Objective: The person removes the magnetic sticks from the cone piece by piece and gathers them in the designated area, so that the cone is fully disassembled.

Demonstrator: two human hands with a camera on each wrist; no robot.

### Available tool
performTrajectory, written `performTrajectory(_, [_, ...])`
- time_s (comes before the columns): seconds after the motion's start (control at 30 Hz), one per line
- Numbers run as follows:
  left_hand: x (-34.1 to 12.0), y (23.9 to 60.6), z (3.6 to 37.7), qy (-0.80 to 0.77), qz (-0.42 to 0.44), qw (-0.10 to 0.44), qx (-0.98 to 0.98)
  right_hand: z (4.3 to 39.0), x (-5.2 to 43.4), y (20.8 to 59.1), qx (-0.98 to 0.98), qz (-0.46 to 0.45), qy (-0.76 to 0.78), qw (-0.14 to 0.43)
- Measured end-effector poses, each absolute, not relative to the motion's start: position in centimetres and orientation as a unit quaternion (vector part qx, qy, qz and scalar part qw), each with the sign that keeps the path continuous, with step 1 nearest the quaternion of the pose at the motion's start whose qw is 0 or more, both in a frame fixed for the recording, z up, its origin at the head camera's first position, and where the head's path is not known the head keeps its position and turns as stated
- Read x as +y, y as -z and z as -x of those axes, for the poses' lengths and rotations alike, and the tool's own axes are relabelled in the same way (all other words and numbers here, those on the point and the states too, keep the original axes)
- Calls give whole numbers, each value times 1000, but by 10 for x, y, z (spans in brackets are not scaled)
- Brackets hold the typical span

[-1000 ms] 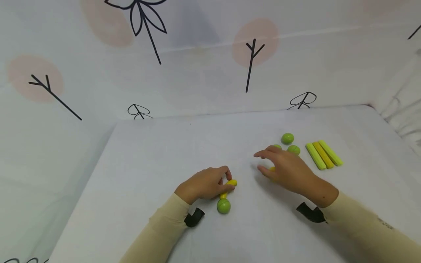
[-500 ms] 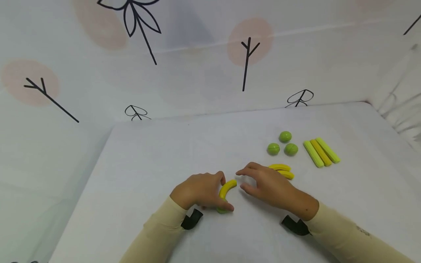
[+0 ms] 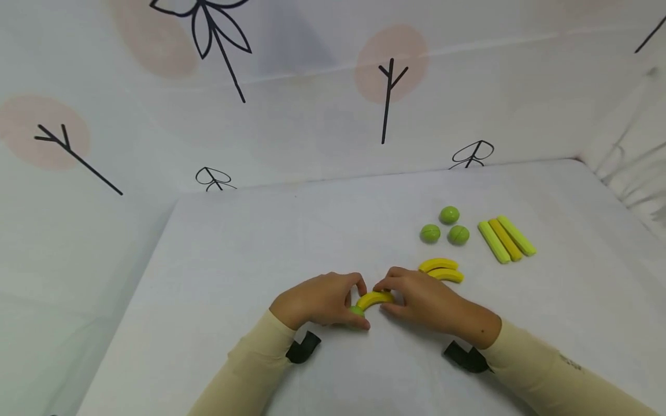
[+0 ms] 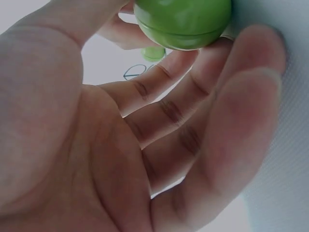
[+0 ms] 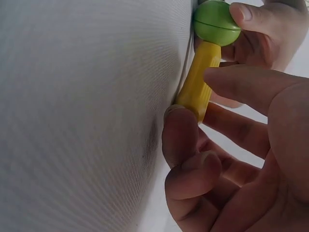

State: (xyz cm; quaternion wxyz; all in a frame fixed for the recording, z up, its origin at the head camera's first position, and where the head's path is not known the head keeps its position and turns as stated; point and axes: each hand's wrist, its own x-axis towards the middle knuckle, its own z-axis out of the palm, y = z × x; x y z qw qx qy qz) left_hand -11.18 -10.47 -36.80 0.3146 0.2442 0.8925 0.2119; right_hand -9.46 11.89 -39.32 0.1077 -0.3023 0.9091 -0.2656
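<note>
My left hand holds a small glossy green ball with a seam line, its thumb on one side and fingers curled round the other. In the head view the fingers partly cover that ball. A curved yellow toy banana lies on the table, one end touching the ball. Pinching the banana's other end between thumb and fingers is my right hand. The right wrist view shows the banana end-on to the ball, and the left hand's thumb resting on the ball.
Beyond the right hand lie two more toy bananas, side by side. Farther back sit three green balls in a cluster. To their right, three straight yellow and yellow-green sticks lie in a row. A patterned white cloth hangs behind the table.
My left hand has let go of the banana and taken hold of the green ball. My right hand has come left and pinched the banana, which has swung to point rightward.
</note>
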Motion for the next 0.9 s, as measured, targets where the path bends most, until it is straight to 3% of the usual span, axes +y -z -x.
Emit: performTrajectory(0.9, [-106,375,118,-264,-283,300,872,95,124,401,891,314,299,136])
